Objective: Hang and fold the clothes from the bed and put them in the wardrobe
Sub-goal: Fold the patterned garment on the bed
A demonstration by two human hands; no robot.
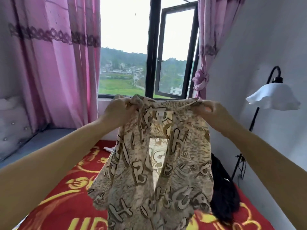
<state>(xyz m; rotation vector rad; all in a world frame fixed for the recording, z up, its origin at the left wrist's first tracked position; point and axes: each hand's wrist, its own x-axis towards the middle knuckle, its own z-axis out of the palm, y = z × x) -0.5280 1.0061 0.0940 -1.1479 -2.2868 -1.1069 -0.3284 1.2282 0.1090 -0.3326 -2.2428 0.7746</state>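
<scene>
A beige shirt (149,171) printed with brown letters hangs open-fronted in the air above the bed (66,196), which has a red cover with yellow patterns. My left hand (119,110) pinches the shirt's top left shoulder. My right hand (211,110) pinches the top right shoulder at the same height. The shirt's hem reaches down to the bed cover. A black garment (224,196) lies on the bed to the right, partly hidden behind the shirt.
A window (149,47) with a dark frame stands behind the bed, with pink curtains (49,63) on both sides. A floor lamp (272,97) with a white shade stands by the right wall. A small white item (108,148) lies on the bed's far end.
</scene>
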